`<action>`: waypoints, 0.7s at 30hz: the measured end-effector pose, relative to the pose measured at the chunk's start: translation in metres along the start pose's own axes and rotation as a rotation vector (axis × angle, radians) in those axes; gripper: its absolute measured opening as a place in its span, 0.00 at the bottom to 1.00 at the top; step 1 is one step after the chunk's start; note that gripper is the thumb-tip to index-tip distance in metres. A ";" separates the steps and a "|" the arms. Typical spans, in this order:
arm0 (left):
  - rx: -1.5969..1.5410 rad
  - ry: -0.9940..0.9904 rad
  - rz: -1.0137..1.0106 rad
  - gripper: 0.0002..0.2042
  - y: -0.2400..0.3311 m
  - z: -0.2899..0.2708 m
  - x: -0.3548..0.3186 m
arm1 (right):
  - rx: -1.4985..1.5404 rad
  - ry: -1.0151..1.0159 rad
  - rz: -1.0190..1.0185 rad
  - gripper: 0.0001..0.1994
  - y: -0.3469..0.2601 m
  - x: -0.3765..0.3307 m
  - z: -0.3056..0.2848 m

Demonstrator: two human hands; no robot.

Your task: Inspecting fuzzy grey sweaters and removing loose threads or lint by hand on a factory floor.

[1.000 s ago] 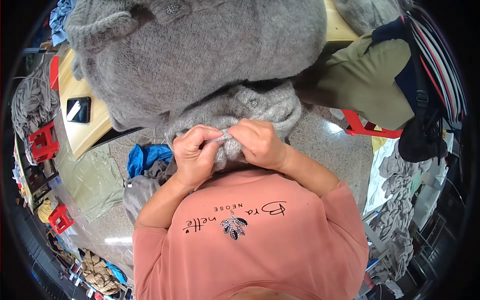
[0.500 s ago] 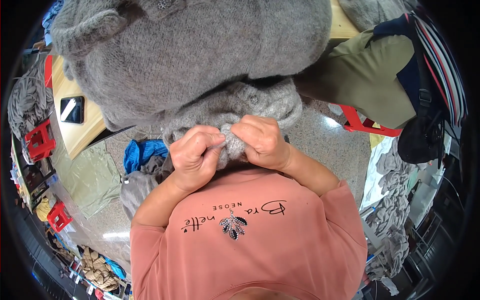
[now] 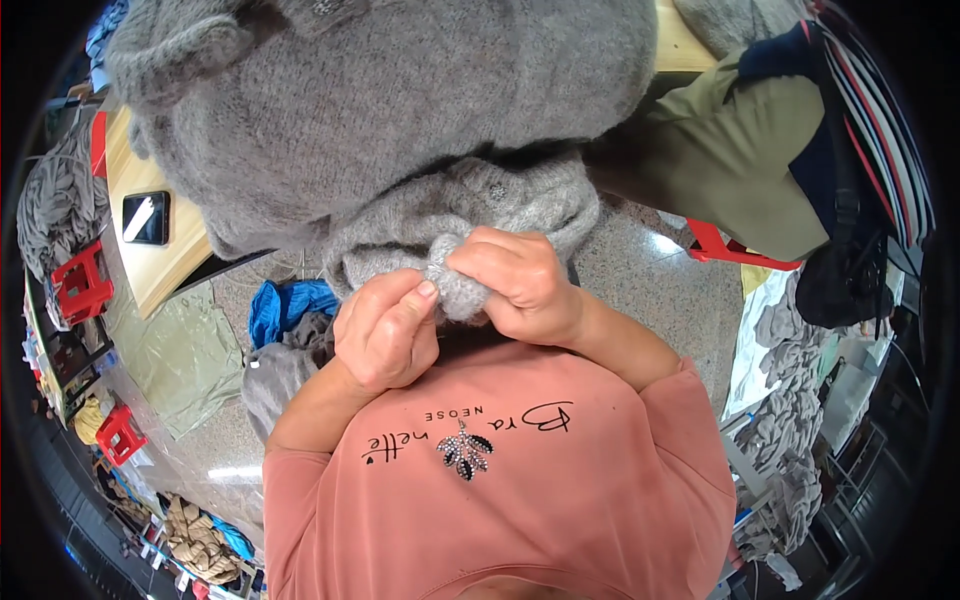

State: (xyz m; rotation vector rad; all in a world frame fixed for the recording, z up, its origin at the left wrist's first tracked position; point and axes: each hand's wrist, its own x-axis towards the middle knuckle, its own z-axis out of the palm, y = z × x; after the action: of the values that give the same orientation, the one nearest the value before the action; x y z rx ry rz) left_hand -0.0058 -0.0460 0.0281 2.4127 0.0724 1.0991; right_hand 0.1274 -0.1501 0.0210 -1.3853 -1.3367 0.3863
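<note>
- Farther beyond the grip: a bulky dark-grey fuzzy-knit heap (image 3: 400, 110) on the pale wooden table (image 3: 150, 265).
- Light-grey fuzzy-knit garment (image 3: 540, 200): bunched beyond and within the grip, broadest left to right.
- Left hand (image 3: 385, 325) and right hand (image 3: 525, 280): equally near, fingertips closed, pinching it.
- Below the grip: dark lettering (image 3: 540, 419), inverted, on the salmon-pink shirt (image 3: 500, 520).

Black phone (image 3: 147, 218) on wooden table (image 3: 165, 268); small red stool (image 3: 120, 433) on floor (image 3: 225, 425)

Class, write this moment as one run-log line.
left hand: pinching light-grey fuzzy knit garment | right hand: gripping same garment | left side: black rectangular phone on pale wooden table
</note>
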 end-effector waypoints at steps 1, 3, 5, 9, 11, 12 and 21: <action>0.003 0.002 -0.002 0.12 0.000 0.000 0.000 | 0.095 -0.011 0.006 0.15 0.000 0.000 -0.002; -0.083 0.014 0.047 0.12 -0.001 0.001 0.001 | 0.159 -0.057 0.071 0.14 0.001 -0.002 -0.004; -0.086 0.012 0.086 0.12 -0.002 -0.001 0.000 | 0.220 -0.099 0.143 0.13 0.000 -0.003 -0.005; -0.101 0.014 0.149 0.12 -0.003 -0.001 -0.001 | -0.007 -0.046 0.051 0.12 -0.011 -0.006 -0.005; -0.077 0.012 0.151 0.12 -0.001 -0.001 0.000 | -0.119 -0.022 -0.004 0.14 -0.013 -0.008 -0.003; -0.056 0.009 0.153 0.11 -0.001 -0.002 0.001 | -0.151 0.023 -0.041 0.14 -0.014 -0.008 -0.001; -0.058 0.013 0.100 0.10 0.012 0.003 0.003 | -0.288 0.148 -0.158 0.14 -0.002 -0.004 0.007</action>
State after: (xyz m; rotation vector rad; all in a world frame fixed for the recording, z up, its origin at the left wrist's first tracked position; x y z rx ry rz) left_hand -0.0036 -0.0568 0.0338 2.3802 -0.0759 1.1458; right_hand 0.1192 -0.1506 0.0185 -1.4984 -1.4058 -0.0160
